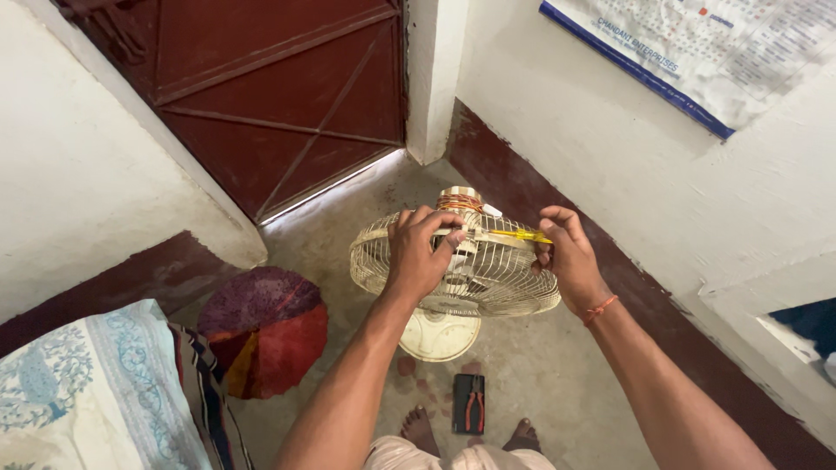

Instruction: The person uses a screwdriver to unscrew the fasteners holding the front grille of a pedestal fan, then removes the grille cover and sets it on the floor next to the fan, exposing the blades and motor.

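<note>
Both hands are on the fan (453,270): the left hand (418,252) is clasped over its cage, the right hand (566,252) pinches the rim; it should be held level and steady

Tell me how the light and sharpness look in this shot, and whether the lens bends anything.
Head view: soft, even indoor light, with a bright strip under the door; no harsh glare. The hands, left hand and right hand, and the fan are sharp, the pliers too. The wide lens bows the walls and the calendar towards the edges.
</note>
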{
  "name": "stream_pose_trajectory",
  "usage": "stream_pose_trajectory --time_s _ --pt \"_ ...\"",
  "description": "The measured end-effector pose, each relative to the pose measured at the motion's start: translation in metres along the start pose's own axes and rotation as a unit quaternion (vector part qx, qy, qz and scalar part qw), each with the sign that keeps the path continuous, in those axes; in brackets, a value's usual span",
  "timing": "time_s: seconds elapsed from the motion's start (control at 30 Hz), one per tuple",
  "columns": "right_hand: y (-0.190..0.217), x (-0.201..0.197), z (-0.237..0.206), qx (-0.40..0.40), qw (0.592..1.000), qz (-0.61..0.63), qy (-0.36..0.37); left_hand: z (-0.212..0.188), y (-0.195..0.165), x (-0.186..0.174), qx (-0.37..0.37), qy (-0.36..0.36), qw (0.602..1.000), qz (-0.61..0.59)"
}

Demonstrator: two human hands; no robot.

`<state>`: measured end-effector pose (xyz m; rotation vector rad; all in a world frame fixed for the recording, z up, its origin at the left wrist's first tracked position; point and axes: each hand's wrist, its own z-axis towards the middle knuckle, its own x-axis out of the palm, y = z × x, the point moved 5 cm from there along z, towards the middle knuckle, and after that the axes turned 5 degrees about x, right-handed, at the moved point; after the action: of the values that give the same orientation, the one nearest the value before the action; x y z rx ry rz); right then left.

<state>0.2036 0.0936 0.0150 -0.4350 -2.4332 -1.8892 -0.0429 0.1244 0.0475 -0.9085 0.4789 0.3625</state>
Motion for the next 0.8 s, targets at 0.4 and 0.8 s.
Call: stream_pose_trajectory --time_s 0.4,0.8 --pt "0.001 -0.001 -0.003 -0.016 1.000 -0.020 0.013 0.001 0.000 0.001 -0.005 0.004 1.000 0.004" --pt "0.008 0.009 -0.006 -0.025 0.997 -0.068 0.016 0.001 0.002 -0.002 -0.009 0.014 1.000 0.000"
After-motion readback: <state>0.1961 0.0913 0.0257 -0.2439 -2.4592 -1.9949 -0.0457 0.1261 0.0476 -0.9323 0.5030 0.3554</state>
